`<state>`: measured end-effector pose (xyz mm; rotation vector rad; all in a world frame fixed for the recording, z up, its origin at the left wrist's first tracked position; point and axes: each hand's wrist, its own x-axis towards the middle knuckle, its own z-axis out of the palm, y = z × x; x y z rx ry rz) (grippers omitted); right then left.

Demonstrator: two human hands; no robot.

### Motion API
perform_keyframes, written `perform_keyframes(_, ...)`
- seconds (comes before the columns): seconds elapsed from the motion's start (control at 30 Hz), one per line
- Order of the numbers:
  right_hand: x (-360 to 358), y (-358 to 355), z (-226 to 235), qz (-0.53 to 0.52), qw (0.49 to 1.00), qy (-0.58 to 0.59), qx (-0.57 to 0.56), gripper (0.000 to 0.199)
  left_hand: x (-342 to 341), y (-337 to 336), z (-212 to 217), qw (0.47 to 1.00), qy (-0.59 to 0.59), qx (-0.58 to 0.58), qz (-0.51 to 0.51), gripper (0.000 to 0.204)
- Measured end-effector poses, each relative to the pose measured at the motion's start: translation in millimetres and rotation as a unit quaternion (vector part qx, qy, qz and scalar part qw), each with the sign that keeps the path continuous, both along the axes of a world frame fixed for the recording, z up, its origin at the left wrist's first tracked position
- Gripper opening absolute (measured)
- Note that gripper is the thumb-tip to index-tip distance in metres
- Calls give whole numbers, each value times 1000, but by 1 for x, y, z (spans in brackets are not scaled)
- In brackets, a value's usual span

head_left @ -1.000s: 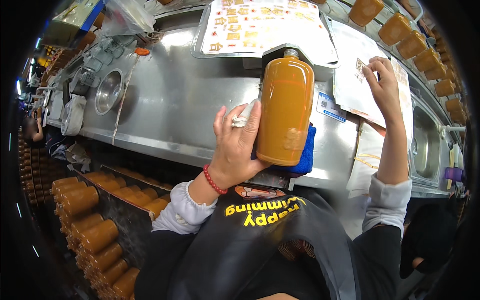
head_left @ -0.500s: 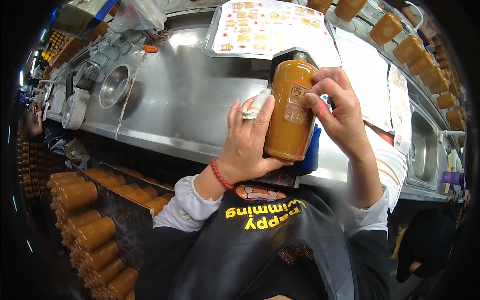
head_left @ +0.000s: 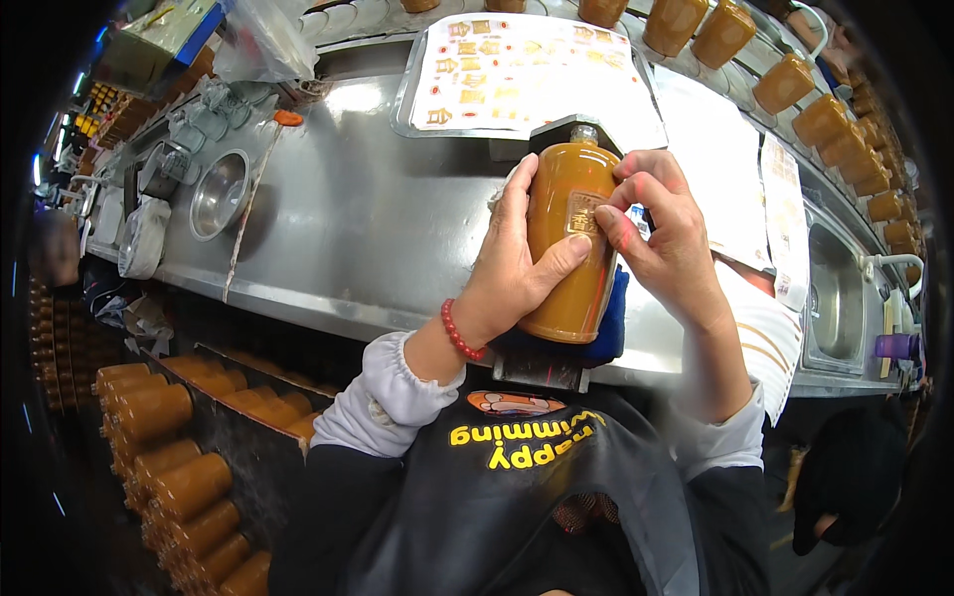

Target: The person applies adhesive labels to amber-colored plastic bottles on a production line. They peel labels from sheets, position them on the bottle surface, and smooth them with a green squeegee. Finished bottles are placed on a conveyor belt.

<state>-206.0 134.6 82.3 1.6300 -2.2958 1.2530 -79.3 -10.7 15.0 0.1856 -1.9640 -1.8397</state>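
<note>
Amber-brown bottle (head_left: 553, 204) sits mid-bench over the tabletop (head_left: 368, 223), neck pointing away from the person, blue cloth (head_left: 615, 316) showing beside its base. Left hand (head_left: 515, 263) wrapped round its left side, thumb across the front; fingers' undersides hidden. Right hand (head_left: 674, 233) half-curled, thumb tip at the right edge of a gold-brown label (head_left: 583, 211); can't tell if it grips anything. Label characters partly covered, too small to read. Blue-and-white card mostly blocked by right hand. Sticker sheet (head_left: 527, 74): gold characters, red marks, partly glared out. Apron (head_left: 517, 497) lettering yellow, upside down.
</note>
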Motion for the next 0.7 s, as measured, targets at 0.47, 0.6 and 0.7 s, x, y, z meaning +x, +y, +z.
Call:
perform_keyframes(0.47,34,22,-20,-48,994,94,-1,45,-11,-2,2,999,12,1,30,82)
perform_keyframes(0.6,31,21,-21,-47,994,95,2,45,-13,-4,-2,999,-2,-19,29,79)
perform_keyframes(0.7,31,21,-21,-45,995,85,1,45,-11,-5,0,1000,-22,-15,17,75)
